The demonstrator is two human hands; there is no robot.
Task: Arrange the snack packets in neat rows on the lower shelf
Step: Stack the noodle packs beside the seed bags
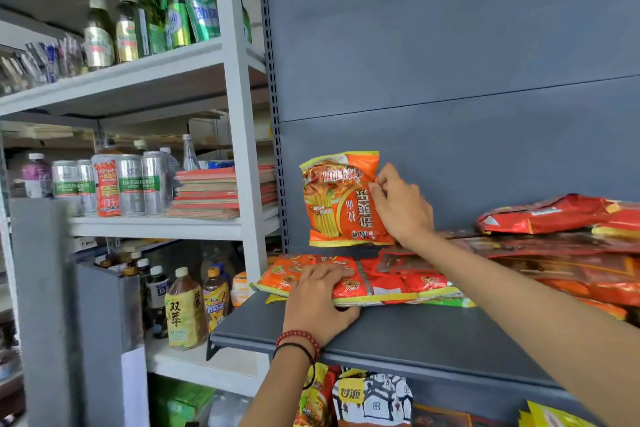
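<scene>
Two hands at the grey shelf [415,333]. Right hand [401,204], fingers curled, pinches the right edge of the upright orange packet [336,204] standing against the back panel [450,62]. Left hand [318,298] rests fingers-straight on the flat orange packet [277,276] at the shelf's left; red packets [554,215] are piled to the right.

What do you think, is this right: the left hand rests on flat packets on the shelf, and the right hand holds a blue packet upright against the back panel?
One slip: the head view shows the upright packet in the right hand is orange, not blue. The left hand does rest on flat packets on the shelf, and the packet stands against the back panel.
</scene>
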